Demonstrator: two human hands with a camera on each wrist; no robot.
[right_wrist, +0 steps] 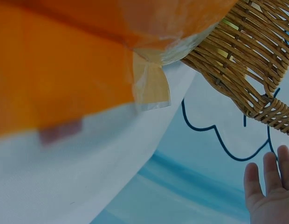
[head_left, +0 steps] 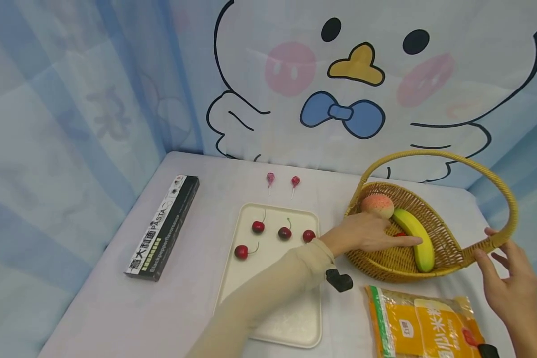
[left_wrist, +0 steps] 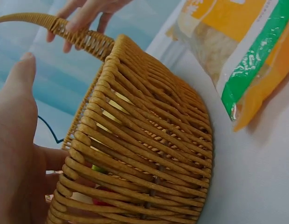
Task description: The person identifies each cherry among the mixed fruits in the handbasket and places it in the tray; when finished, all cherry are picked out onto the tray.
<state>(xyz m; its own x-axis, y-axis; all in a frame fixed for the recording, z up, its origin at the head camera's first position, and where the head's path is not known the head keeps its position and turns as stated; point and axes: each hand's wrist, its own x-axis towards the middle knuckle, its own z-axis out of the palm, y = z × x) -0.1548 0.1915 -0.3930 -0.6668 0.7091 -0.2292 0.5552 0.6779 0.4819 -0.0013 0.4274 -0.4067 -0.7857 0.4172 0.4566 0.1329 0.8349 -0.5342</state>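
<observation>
Your left hand (head_left: 368, 232) dips inside the basket (head_left: 447, 241) at right of frame, thumb straight over the banana (head_left: 424, 257); you cannot tell whether its hidden fingers grasp anything. The banana lies just right of that nearer hand, long axis running upper left to lower right. Your right hand (head_left: 510, 283), at the right edge, pinches the handle (head_left: 513, 209), which arches toward the upper right, leaving room over the near rim

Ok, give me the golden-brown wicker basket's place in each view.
Head: the golden-brown wicker basket is right of centre.
Left wrist: the basket fills the centre, reaching the bottom edge.
Right wrist: the basket is at upper right.
Shared landmark: the orange printed plastic bag, in all three.
</observation>
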